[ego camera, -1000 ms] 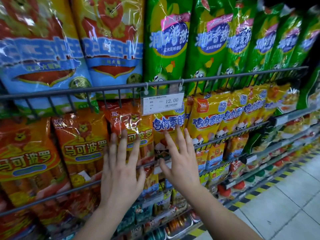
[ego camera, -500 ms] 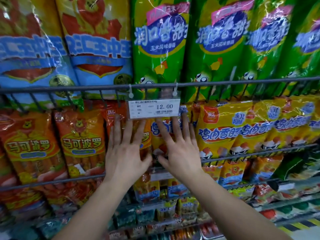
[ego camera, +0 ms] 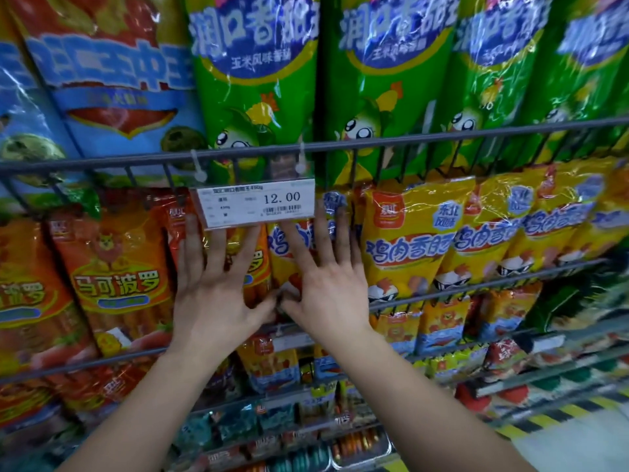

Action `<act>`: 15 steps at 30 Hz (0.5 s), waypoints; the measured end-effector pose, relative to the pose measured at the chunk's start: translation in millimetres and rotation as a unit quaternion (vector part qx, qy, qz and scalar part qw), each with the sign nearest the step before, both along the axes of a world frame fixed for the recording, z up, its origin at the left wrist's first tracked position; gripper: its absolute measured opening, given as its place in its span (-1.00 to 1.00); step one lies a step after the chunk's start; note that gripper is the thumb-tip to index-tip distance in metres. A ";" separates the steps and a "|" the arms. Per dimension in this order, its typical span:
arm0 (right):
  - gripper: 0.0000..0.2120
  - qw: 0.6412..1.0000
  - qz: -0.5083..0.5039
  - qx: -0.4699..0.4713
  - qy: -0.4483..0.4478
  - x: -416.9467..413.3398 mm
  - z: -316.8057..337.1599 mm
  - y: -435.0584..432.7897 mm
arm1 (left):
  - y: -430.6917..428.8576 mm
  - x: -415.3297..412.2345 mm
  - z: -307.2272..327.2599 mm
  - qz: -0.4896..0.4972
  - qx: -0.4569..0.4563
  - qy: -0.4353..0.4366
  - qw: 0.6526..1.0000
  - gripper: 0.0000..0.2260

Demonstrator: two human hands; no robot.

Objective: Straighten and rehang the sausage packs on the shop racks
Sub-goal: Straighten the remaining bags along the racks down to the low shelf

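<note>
the left hand point(ego camera: 218, 294) lies flat with fingers spread wide against an orange sausage pack point(ego camera: 253, 264), gripping nothing. the right hand point(ego camera: 326, 291) is spread the same way, palm pressed to a yellow sausage pack point(ego camera: 289, 247) next to it, also holding nothing. the two thumbs nearly meet low between the hands, and the fingertips of both reach up to the lower edge of a white price tag point(ego camera: 255, 204) that reads 12.00 and hangs by two clear clips from the grey wire rail point(ego camera: 442, 139).

the orange pack is glossy, with a yellow oval label and red sausages showing through its lower part; more of the same kind point(ego camera: 115, 277) hang to the left. the yellow pack carries blue lettering with a white outline and crinkled, shiny film; matching yellow packs point(ego camera: 412, 243) hang in a row to the right. both packs hang in the middle tier, just below the rail, beneath tall green packs point(ego camera: 258, 80) and blue packs point(ego camera: 112, 80).
</note>
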State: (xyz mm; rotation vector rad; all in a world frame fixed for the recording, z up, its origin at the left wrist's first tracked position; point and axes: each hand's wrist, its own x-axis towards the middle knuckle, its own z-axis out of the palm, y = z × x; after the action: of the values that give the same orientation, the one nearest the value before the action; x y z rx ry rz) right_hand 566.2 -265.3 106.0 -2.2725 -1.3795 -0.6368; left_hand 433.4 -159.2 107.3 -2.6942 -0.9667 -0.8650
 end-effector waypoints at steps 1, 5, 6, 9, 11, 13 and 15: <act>-0.02 1.000 0.001 0.001 0.001 -0.6 0.3 -0.5 | 0.2 -0.8 0.4 -0.005 -0.003 0.002 1.000 -0.17; -0.03 1.000 0.003 -0.011 0.004 -2.6 2.4 -4.5 | -1.5 -5.0 2.4 -0.025 -0.038 -0.002 0.999 -0.18; -0.04 1.000 0.004 -0.012 0.006 -3.5 3.3 -5.7 | -2.7 -6.3 2.7 -0.035 -0.042 -0.010 0.998 -0.19; -0.08 1.000 0.010 0.000 0.017 -8.0 5.0 -8.9 | -6.5 -10.4 3.5 -0.065 -0.039 -0.028 0.997 -0.22; -0.10 0.999 0.010 0.013 0.029 -12.0 4.0 -11.2 | -8.6 -14.0 3.8 -0.081 -0.035 -0.033 0.996 -0.24; -0.14 0.999 0.011 0.019 0.037 -18.1 1.2 -14.0 | -11.8 -19.3 2.4 -0.096 -0.029 -0.031 0.995 -0.24; -0.18 0.999 0.011 0.017 0.045 -25.7 -2.7 -17.0 | -15.6 -25.5 -1.6 -0.115 -0.026 -0.032 0.993 -0.24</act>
State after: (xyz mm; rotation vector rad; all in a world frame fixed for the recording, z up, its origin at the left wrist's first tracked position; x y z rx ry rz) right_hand 540.5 -282.4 103.3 -2.2280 -1.3374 -0.5396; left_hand 407.9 -174.8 105.8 -2.8795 -0.7089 -0.9863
